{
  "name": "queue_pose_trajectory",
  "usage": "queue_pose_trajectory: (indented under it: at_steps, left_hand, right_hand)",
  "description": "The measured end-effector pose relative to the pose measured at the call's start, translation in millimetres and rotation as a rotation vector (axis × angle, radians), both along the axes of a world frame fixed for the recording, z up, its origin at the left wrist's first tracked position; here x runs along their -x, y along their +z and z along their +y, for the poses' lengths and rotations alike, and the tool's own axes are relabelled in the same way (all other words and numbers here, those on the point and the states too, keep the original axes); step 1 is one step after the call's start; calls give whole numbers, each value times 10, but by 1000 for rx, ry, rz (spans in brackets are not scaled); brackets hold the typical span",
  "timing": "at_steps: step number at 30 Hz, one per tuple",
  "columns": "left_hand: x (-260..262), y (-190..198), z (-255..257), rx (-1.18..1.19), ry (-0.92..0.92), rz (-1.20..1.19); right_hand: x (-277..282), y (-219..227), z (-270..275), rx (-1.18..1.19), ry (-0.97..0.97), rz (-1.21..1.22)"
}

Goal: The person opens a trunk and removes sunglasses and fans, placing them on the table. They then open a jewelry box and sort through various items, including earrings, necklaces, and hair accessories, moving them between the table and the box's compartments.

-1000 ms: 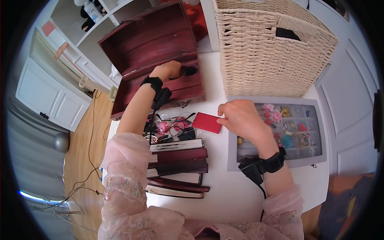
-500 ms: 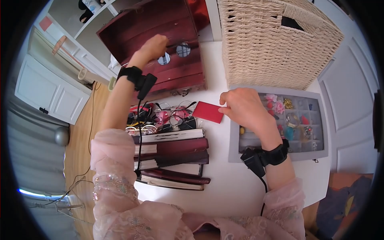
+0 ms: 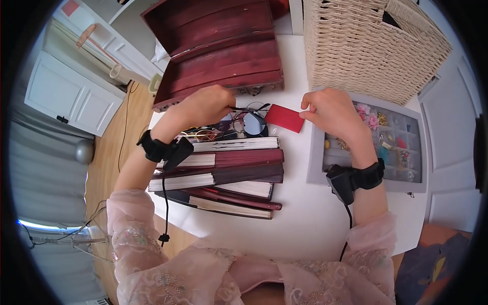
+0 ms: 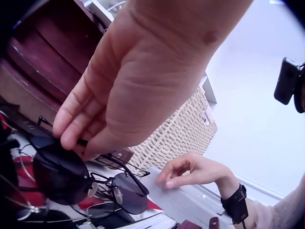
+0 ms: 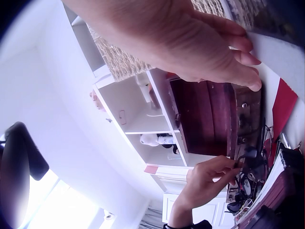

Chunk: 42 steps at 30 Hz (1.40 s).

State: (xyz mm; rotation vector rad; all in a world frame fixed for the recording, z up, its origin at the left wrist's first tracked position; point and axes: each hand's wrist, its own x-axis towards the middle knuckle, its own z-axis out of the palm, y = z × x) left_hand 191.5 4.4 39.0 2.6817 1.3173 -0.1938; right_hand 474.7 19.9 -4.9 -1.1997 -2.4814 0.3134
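My left hand (image 3: 206, 104) pinches a pair of dark round-lensed sunglasses (image 4: 62, 174) by the frame. The sunglasses hang over a pile of eyeglasses (image 3: 206, 134), overlapping it in the head view. In the left wrist view both dark lenses and the nose pads show below my fingertips. My right hand (image 3: 338, 112) is loosely bent with nothing between its fingers, its thumb close to the corner of a flat red card-like piece (image 3: 284, 118). That red piece lies on the white table beside the glasses pile.
Behind the pile stands a dark red wooden chest (image 3: 223, 63), lid up. A woven basket (image 3: 376, 56) is at the back right. A grey jewellery box (image 3: 316, 160) with small compartments lies below my right forearm. Several books (image 3: 244, 158) lie in a row in front of the glasses.
My left hand has lifted the sunglasses out of the chest and brought them forward and right, over the glasses pile. My right hand stays by the red piece. The head view has shifted.
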Motion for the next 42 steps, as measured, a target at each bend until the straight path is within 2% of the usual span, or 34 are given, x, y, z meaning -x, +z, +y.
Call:
queue_pose_trajectory:
  at_steps: [5, 8, 11, 13, 21, 23, 25, 37, 42]
  left_hand:
    - [0, -87, -83, 40, 42, -20]
    - [19, -58, -174, -51, 37, -145]
    - [-19, 205, -314, 11, 47, -112]
    - [-29, 317, -437, 181, 78, -64]
    - [219, 293, -900, 203, 165, 60]
    - [241, 298, -970, 228, 285, 88]
    - [266, 272, -1038, 207, 298, 105]
    - [371, 183, -1147, 220, 359, 155]
    - [385, 155, -1134, 204, 325, 35]
  right_hand:
    - [5, 19, -1, 44, -19, -12]
    - [4, 32, -3, 45, -14, -17]
    - [10, 41, -7, 54, -22, -19]
    - [6, 30, -4, 50, -20, -14]
    - [3, 16, 2, 35, -20, -14]
    - [5, 26, -1, 41, -17, -17]
    - [2, 18, -3, 30, -14, -10]
    - [-22, -38, 29, -36, 23, -13]
    - [3, 7, 5, 27, -8, -6]
